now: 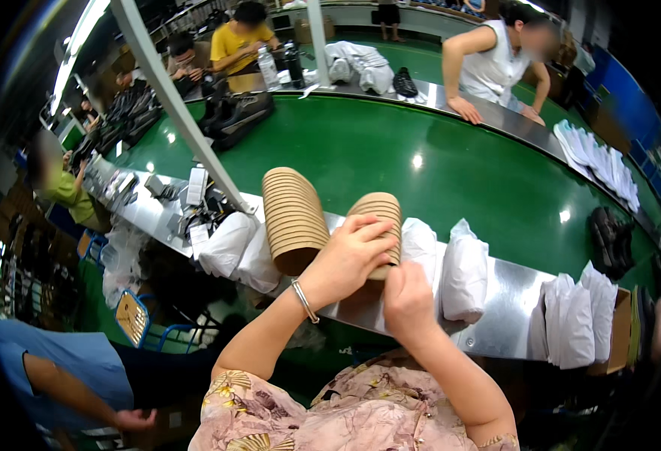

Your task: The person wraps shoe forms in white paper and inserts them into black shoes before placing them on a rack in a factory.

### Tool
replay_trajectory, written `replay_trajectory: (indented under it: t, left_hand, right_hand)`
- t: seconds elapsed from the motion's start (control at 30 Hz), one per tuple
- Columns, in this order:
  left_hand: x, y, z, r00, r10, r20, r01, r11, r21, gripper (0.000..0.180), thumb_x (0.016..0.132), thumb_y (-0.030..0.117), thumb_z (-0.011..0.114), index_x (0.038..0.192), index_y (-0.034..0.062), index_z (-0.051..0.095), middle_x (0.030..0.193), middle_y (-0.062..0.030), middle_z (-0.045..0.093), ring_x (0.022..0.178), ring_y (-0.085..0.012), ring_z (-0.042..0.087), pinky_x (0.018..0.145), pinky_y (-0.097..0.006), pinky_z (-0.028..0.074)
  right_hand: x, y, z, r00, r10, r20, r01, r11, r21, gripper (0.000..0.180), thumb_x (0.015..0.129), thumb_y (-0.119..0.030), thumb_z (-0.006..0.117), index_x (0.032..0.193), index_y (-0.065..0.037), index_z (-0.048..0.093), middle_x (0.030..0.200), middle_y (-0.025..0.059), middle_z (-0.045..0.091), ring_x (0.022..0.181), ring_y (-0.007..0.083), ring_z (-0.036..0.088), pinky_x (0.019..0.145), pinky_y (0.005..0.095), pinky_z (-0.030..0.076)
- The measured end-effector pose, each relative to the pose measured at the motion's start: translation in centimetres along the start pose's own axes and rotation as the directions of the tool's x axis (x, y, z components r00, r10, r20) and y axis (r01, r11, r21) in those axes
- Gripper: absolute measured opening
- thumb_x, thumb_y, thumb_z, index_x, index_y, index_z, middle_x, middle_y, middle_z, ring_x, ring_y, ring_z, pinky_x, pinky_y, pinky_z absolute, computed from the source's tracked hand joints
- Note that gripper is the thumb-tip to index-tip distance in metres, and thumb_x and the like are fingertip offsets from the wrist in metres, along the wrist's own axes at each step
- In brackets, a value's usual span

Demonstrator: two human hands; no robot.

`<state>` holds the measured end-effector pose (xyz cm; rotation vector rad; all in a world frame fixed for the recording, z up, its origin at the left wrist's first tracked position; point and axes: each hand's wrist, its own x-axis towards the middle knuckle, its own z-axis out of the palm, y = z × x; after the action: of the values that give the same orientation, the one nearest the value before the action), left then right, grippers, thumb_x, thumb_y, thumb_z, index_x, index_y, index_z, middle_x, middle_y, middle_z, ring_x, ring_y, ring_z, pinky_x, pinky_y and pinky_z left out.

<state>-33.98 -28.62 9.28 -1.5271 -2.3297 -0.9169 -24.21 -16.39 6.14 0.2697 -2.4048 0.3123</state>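
Two stacks of curved brown cardboard pieces are in front of me at the metal edge of the table. The taller stack (294, 214) leans at the left, apart from both hands. My left hand (354, 254), with a bangle on the wrist, lies across the smaller stack (379, 207), its fingers curved over the side and holding it. My right hand (409, 301) is closed, thumb and fingers bent together against the lower right edge of that stack. What it pinches, if anything, is hidden.
White-wrapped bundles (465, 274) stand right of the stacks, and others (232, 248) lie to the left. More wrapped bundles (574, 319) lean by a cardboard box at right. A grey post (187, 113) rises at left. Across the green table (420, 161) a person (492, 64) rests a hand on the edge.
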Motion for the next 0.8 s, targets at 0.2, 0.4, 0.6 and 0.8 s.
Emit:
replay_trajectory:
  t: [0.2,0.4,0.6,0.8]
  left_hand:
    - [0.3,-0.4,-0.3,1.0,-0.023,0.021,0.024,0.998,-0.052,0.026,0.078,0.009,0.061,0.104,0.0049,0.062,0.118,-0.0093,0.054,0.113,-0.0284,0.043,0.095,-0.035,0.037]
    - [1.0,0.3,-0.9,0.996,-0.028,0.083,0.034,0.996,-0.08,0.025,0.082,0.009,0.057,0.106,0.0026,0.06,0.12,-0.0104,0.052,0.116,-0.029,0.041,0.097,-0.037,0.035]
    - [0.6,1.7,-1.0,0.988,-0.142,0.06,0.151,0.971,-0.185,0.028,0.081,0.004,0.056,0.108,-0.0031,0.055,0.121,-0.0178,0.05,0.116,-0.0352,0.043,0.098,-0.039,0.034]
    - [1.2,8.1,1.2,0.995,-0.034,0.09,0.086,0.718,-0.69,0.055,0.084,0.029,0.06,0.123,-0.0053,0.044,0.125,-0.017,0.048,0.119,-0.0267,0.043,0.099,-0.034,0.032]
  right_hand:
    - [-2.1,-1.7,-0.8,0.999,-0.014,0.047,0.012,0.999,0.038,0.02,0.066,-0.003,0.053,0.084,0.003,0.049,0.073,0.0139,0.044,0.064,0.0253,0.047,0.05,0.0304,0.041]
    - [-2.3,-2.6,-3.5,0.997,-0.073,0.022,0.076,0.983,-0.165,0.029,0.068,-0.012,0.053,0.093,0.001,0.056,0.068,0.0051,0.046,0.058,0.0161,0.048,0.045,0.024,0.039]
    - [-4.5,1.5,-11.5,0.994,0.096,-0.055,-0.083,0.976,0.2,0.026,0.068,-0.004,0.054,0.094,-0.002,0.055,0.067,0.0068,0.046,0.059,0.0211,0.051,0.052,0.0291,0.044]
    - [-8.5,6.9,-17.0,0.83,0.511,0.221,-0.378,0.225,0.898,0.031,0.077,0.011,0.051,0.103,-0.004,0.057,0.091,0.0007,0.057,0.086,0.0078,0.052,0.074,0.0225,0.042]
